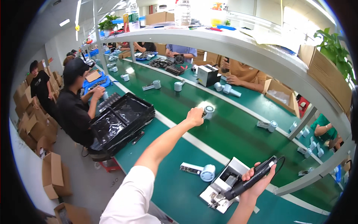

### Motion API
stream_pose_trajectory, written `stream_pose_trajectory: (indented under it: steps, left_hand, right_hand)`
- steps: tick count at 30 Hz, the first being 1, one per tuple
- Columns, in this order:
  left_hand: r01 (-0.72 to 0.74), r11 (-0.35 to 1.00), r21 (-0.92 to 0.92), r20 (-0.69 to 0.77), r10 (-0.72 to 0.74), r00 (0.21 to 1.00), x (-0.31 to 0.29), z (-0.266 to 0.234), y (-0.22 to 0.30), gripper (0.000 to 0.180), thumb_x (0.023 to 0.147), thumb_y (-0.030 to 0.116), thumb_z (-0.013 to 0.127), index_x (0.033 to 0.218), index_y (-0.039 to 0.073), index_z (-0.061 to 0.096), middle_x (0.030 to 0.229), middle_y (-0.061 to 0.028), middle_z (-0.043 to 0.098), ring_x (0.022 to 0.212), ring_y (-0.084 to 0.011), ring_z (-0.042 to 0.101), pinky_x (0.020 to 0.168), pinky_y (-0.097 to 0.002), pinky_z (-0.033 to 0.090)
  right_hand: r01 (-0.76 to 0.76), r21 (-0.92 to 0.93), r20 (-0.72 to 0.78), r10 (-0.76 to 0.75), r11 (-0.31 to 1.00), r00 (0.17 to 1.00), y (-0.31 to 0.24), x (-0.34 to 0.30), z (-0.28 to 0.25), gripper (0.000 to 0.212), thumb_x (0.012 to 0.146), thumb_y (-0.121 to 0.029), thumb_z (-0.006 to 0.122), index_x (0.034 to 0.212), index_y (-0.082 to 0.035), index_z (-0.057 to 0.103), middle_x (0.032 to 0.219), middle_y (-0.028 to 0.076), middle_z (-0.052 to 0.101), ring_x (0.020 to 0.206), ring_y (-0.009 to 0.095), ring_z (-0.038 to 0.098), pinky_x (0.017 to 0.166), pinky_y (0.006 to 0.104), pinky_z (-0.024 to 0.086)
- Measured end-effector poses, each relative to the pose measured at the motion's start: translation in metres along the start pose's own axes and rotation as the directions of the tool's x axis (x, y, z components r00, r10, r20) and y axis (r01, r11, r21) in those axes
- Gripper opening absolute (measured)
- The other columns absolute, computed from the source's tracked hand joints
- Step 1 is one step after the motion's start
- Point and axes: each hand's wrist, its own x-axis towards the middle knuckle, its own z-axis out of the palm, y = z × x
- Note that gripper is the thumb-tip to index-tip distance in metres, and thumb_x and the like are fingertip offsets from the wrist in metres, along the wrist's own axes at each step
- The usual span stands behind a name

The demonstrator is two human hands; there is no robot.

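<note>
A green worktop (175, 190) spans the scene, a darker green strip (238, 136) along its middle. On its near side sits a silver-white metal fixture (220, 183). The right hand (261, 183) has its grip wrapped around a black cylindrical screwdriver (250, 180), tip over the fixture. Just beside the fixture lies a pale blue-grey unit (207, 173), round-headed, its straight handle showing metallic innards. Over the strip, the left hand's (194, 117) grip is narrow, pinching a similar round-headed piece (209, 109); whether that piece touches the strip is unclear.

Nearest are two hands (195, 117), one black screwdriver (250, 179), one silver fixture (222, 182) and two pale-blue devices (207, 173).
</note>
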Motion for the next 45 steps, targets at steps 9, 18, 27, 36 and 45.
stream_pose_trajectory:
  steps: [9, 18, 27, 36, 45]
  left_hand:
    - [0.055, 0.924, -0.379, -0.115, -0.106, 0.988, -0.321, -0.139, 0.081, 0.041, 0.077, 0.015, 0.076, 0.114, 0.004, 0.06, 0.062, -0.0143, 0.062, 0.055, -0.0311, 0.064, 0.053, -0.0385, 0.048]
    - [0.022, 0.962, -0.272, -0.192, -0.077, 0.978, -0.443, -0.09, 0.112, 0.042, 0.08, 0.013, 0.072, 0.119, 0.002, 0.061, 0.07, -0.0168, 0.065, 0.061, -0.0363, 0.064, 0.056, -0.0445, 0.051]
    - [0.006, 0.935, -0.355, -0.157, -0.066, 0.985, -0.445, -0.067, 0.127, 0.043, 0.081, 0.015, 0.073, 0.119, -0.001, 0.061, 0.08, -0.0191, 0.066, 0.067, -0.0372, 0.066, 0.061, -0.0431, 0.053]
    - [-0.331, 0.903, -0.274, -0.229, 0.273, 0.934, -0.454, -0.071, 0.109, 0.05, 0.072, 0.024, 0.083, 0.114, 0.001, 0.066, 0.117, -0.0155, 0.06, 0.108, -0.0357, 0.059, 0.087, -0.0445, 0.052]
    - [-0.461, 0.821, -0.337, -0.165, 0.431, 0.887, -0.451, -0.056, 0.084, 0.049, 0.074, 0.02, 0.081, 0.113, -0.003, 0.063, 0.121, -0.0214, 0.057, 0.116, -0.039, 0.056, 0.096, -0.0457, 0.051]
  right_hand:
    - [-0.018, 0.026, 0.067, 0.016, 1.0, 0.998, -0.005, 0.007, -0.014, 0.064, 0.091, -0.071, 0.044, 0.091, -0.007, 0.051, 0.059, 0.005, 0.047, 0.048, 0.016, 0.046, 0.047, 0.0299, 0.041]
    - [-0.025, -0.007, 0.175, 0.025, 1.0, 0.984, 0.002, 0.017, -0.013, 0.066, 0.091, -0.07, 0.043, 0.093, -0.005, 0.053, 0.064, 0.005, 0.051, 0.052, 0.017, 0.05, 0.05, 0.0302, 0.044]
    - [-0.001, -0.015, 0.181, 0.004, 1.0, 0.983, 0.003, 0.007, -0.022, 0.06, 0.095, -0.062, 0.043, 0.093, -0.003, 0.053, 0.063, 0.006, 0.049, 0.053, 0.016, 0.048, 0.05, 0.0297, 0.043]
    - [0.027, -0.061, 0.197, -0.015, 0.998, 0.98, -0.002, 0.014, -0.021, 0.061, 0.095, -0.062, 0.041, 0.094, -0.002, 0.052, 0.065, 0.007, 0.049, 0.055, 0.017, 0.048, 0.053, 0.0311, 0.043]
    - [0.042, -0.07, 0.184, -0.028, 0.997, 0.983, 0.002, 0.011, -0.022, 0.06, 0.095, -0.06, 0.045, 0.099, 0.0, 0.051, 0.067, 0.006, 0.047, 0.057, 0.016, 0.045, 0.054, 0.0295, 0.04]
